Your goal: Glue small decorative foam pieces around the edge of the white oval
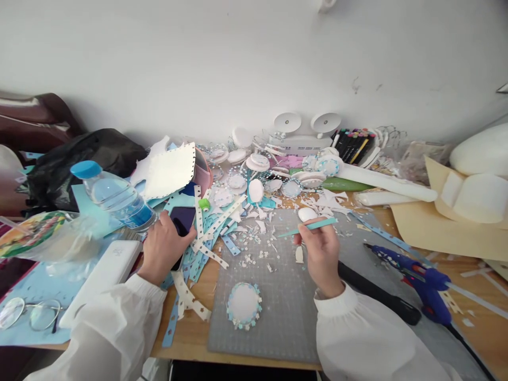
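Note:
My left hand [162, 246] is closed over a dark phone [183, 219], with the thumb along its right edge and the fingers on its far left side. Pinched in my right hand [320, 254] are slim teal tweezers [313, 225], whose thin tip points left above the grey cutting mat [278, 328]. A white oval piece [307, 214] lies just beyond that hand, and a small cream piece [299, 254] sits beside it. Nearer to me on the mat rests a white disc edged with small blue and white pieces [244, 305]. Tiny star-like bits [250, 259] are scattered over the mat.
A water bottle [115, 198] leans on the left, near a white power bank [101, 280] and glasses [34, 313]. Punched paper strips [200, 211] lie by the phone. Decorated discs [257, 161] crowd the back. A blue glue gun [416, 278] and black tool [379, 293] lie right.

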Available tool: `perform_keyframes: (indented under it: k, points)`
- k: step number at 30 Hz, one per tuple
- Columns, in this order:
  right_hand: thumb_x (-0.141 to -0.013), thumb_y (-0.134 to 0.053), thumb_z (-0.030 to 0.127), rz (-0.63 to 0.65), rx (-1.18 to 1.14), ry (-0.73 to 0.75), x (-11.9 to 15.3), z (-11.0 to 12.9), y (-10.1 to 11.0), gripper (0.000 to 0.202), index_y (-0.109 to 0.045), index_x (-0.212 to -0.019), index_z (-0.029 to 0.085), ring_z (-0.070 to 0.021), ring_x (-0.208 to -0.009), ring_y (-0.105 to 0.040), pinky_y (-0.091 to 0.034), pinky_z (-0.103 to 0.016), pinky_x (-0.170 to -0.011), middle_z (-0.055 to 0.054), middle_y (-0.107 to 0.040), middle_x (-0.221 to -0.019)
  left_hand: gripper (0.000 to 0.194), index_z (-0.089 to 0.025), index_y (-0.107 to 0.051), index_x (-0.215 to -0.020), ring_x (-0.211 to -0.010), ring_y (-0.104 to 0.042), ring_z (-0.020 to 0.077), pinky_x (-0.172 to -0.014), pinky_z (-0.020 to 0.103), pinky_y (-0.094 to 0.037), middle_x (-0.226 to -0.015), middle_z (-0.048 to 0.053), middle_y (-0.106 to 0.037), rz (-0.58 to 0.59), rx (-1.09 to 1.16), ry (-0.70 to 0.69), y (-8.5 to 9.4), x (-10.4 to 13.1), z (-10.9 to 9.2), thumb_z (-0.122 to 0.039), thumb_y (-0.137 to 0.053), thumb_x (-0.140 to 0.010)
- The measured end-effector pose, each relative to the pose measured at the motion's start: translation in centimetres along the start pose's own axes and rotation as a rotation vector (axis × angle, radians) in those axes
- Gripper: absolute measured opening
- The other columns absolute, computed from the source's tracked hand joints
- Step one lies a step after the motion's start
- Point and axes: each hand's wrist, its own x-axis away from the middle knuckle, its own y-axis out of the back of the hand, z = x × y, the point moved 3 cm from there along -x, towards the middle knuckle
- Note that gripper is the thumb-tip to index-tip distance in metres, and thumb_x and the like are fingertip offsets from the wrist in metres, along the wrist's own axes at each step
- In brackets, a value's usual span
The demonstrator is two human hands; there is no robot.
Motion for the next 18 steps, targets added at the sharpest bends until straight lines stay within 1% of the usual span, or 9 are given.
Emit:
perform_keyframes:
  k: [3, 6, 13, 18]
  points:
    - [-0.083, -0.064, 0.03, 0.008, 0.01, -0.005, 0.0, 0.01, -0.06, 0.014, -0.054, -0.079, 0.021, -0.0099, -0.052, -0.055, -0.045, -0.024, -0.05, 0.005, -0.054, -0.063, 0.075, -0.003, -0.04, -0.124, -0.086, -0.066, 0.0383, -0.066, 0.038, -0.049, -0.09, 0.02, -0.066, 0.002, -0.01, -0.002, -0.2, -0.12, 0.12, -0.06, -0.049, -0.077]
    - [-0.084, -0.064, 0.029, 0.013, 0.013, -0.004, 0.03, -0.08, -0.1, 0.014, -0.054, -0.08, 0.021, -0.0096, -0.051, -0.054, -0.045, -0.024, -0.05, 0.005, -0.054, -0.065, 0.077, -0.003, -0.039, -0.125, -0.083, -0.067, 0.0388, -0.064, 0.038, -0.049, -0.087, 0.019, -0.066, 0.028, -0.009, 0.006, -0.23, -0.22, 0.23, -0.062, -0.049, -0.076]
    - [-0.084, -0.064, 0.029, 0.026, 0.02, -0.01, 0.09, -0.12, -0.19, 0.015, -0.053, -0.079, 0.021, -0.0097, -0.052, -0.054, -0.045, -0.024, -0.05, 0.005, -0.054, -0.065, 0.078, -0.004, -0.036, -0.128, -0.082, -0.068, 0.0388, -0.063, 0.039, -0.049, -0.087, 0.018, -0.067, 0.068, 0.02, 0.032, 0.12, -0.36, 0.27, -0.062, -0.048, -0.077]
    - [-0.083, -0.064, 0.028, 0.02, 0.006, -0.015, 0.09, -0.21, -0.15, 0.014, -0.054, -0.079, 0.02, -0.0092, -0.052, -0.054, -0.045, -0.024, -0.05, 0.005, -0.054, -0.067, 0.076, -0.004, -0.035, -0.128, -0.08, -0.068, 0.0381, -0.061, 0.037, -0.048, -0.087, 0.018, -0.067, 0.054, 0.029, 0.023, 0.23, -0.16, 0.33, -0.06, -0.048, -0.079]
